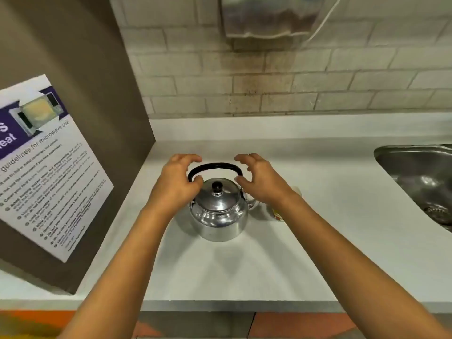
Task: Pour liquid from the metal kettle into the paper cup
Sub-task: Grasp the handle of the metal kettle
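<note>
Kettle: shiny round metal kettle (219, 214) with black handle is sitting upright on the white counter (318, 192).
Cup: paper cup (277, 212) is standing just right of it, mostly hidden.
Left hand (177, 183): fingers are curling apart beside the handle.
Right hand (260, 179): fingers are spreading apart, holding nothing.

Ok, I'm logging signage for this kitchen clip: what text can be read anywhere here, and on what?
"guidelines for microwave use": heading on the poster stuck to the brown panel at left.
"s" and "eat": cut-off white letters on the poster's purple banner.
Poster's bulleted lines: too small and blurred to read.
Paper cup behind the right forearm: a red and yellow print, unreadable.
Metal kettle: no text.
</note>
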The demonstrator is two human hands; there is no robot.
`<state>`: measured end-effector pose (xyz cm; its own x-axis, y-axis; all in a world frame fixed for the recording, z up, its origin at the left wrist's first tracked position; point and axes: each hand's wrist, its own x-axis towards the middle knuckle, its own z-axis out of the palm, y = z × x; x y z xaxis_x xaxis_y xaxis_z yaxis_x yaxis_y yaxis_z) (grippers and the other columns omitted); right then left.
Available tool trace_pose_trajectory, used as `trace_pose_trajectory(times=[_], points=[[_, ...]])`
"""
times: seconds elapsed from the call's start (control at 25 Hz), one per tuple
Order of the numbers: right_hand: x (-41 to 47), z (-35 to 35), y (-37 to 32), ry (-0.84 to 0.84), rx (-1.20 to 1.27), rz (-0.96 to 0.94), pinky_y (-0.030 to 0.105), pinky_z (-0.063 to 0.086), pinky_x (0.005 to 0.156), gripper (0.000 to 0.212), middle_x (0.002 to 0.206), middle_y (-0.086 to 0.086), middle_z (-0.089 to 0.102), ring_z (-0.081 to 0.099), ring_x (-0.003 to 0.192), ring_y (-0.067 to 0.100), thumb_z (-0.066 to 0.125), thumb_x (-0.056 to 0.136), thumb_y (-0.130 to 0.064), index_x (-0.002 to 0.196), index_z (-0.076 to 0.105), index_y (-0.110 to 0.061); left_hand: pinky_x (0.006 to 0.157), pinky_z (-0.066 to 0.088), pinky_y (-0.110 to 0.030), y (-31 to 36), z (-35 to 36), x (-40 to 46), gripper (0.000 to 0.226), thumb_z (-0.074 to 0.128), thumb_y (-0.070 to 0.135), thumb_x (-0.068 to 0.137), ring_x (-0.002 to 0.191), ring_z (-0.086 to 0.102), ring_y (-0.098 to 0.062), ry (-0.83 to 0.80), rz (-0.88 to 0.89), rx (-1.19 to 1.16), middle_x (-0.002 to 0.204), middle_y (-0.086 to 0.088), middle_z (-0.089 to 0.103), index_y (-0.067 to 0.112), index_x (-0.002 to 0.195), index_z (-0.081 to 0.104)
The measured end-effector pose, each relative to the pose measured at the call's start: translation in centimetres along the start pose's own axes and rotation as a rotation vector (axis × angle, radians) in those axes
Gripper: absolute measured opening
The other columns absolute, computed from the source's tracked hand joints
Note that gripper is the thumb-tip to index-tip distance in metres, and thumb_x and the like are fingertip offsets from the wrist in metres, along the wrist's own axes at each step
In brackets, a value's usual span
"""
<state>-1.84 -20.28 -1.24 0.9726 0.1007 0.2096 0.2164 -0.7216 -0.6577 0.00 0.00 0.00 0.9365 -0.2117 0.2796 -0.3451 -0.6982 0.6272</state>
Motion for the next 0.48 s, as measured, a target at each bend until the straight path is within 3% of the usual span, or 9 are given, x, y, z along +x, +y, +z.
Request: trace_pose_trajectory(times=[0.24,0.4,0.48], points=[[2.2,2.9,1.3,0.019,0.037,0.044,0.023,0.038,0.087,0.036,0.127,0.01,0.053,0.053,0.111,0.024,0.046,0.093,-0.02,0.129,0.045,-0.016,0.076,0.04,-0.024,-2.7,2.9,2.0,0.034,0.063,0.014,0.078,0.089,0.051,-0.013,0.013,-0.026,-0.018,0.11,0.0,0.055,0.016,0.111,0.055],[3.0,4.1,2.0,0.056,0.115,0.048,0.024,0.04,0.086,0.029,0.116,0.011,0.059,0.056,0.104,0.023,0.041,0.095,-0.014,0.123,0.05,-0.013,0.059,0.044,-0.024,-3.1,3.4,4.7,0.009,0.062,0.018,0.078,0.067,0.056,-0.014,-0.135,-0.024,-0.018,0.074,0.01,0.056,0.023,0.085,0.058],[3.1,4.4,2.3,0.077,0.15,0.027,0.021,0.041,0.083,0.027,0.11,0.011,0.061,0.058,0.099,0.023,0.04,0.094,-0.009,0.118,0.053,-0.011,0.053,0.041,-0.025,-3.2,3.8,5.5,0.012,0.061,0.021,0.077,0.057,0.052,-0.015,-0.199,-0.037,-0.019,0.06,0.009,0.053,0.025,0.067,0.055]])
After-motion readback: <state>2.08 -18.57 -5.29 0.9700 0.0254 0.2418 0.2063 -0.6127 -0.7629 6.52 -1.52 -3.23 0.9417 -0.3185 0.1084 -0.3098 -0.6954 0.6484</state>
